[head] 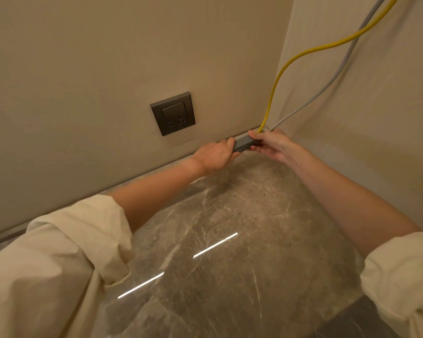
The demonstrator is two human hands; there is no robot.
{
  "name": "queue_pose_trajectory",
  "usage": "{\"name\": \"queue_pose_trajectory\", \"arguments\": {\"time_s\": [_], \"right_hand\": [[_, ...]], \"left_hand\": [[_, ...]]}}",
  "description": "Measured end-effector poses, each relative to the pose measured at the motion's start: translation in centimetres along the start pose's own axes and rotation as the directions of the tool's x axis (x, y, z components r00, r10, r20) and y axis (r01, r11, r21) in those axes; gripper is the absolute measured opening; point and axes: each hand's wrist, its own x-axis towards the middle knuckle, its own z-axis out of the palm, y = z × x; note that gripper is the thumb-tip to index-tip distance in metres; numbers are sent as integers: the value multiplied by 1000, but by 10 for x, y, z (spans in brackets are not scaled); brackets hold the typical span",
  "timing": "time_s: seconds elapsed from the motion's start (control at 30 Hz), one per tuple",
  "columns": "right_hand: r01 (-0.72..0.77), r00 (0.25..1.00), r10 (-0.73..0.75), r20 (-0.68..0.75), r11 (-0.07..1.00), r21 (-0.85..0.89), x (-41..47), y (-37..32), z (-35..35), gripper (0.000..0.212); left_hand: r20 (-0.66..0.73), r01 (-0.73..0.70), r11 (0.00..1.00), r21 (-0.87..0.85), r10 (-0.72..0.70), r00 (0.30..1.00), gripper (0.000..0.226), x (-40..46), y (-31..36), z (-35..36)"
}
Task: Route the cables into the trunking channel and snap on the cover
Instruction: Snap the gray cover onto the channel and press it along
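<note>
Beige walls [83, 69]; grey socket [173, 113], glossy marble top [230, 240]

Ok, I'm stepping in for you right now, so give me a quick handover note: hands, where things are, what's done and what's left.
Left hand: gripping the left end of the grey box on the counter by the wall corner.
Right hand: gripping its right end.
Yellow cable and grey cable hang loose from above, down to the box.
Wall socket: nothing plugged in.
Done: nothing routed that I can see.
Left: route both cables, snap on cover; no trunking in view.
</note>
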Motion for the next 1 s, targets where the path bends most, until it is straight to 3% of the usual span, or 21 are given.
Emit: {"name": "queue_pose_trajectory", "arguments": {"time_s": [0.33, 0.5, 0.67, 1.0], "right_hand": [[-63, 995, 67, 78, 997, -50, 2, -2, 2, 10], [-54, 979, 43, 198, 997, 48, -3, 2, -1, 15], [-114, 991, 104, 84, 984, 133, -2, 3, 5, 15], [-3, 996, 18, -89, 986, 166, 1, 9, 12, 20]], "left_hand": [[-74, 1, 994, 108, 7, 997, 39, 2, 1, 0], [-89, -28, 996, 79, 35, 995, 37, 6, -3, 2], [-100, -44, 985, 166, 61, 993, 40, 9, -3, 11], [-96, -1, 978, 211, 21, 995, 48, 16, -10, 23]]}}
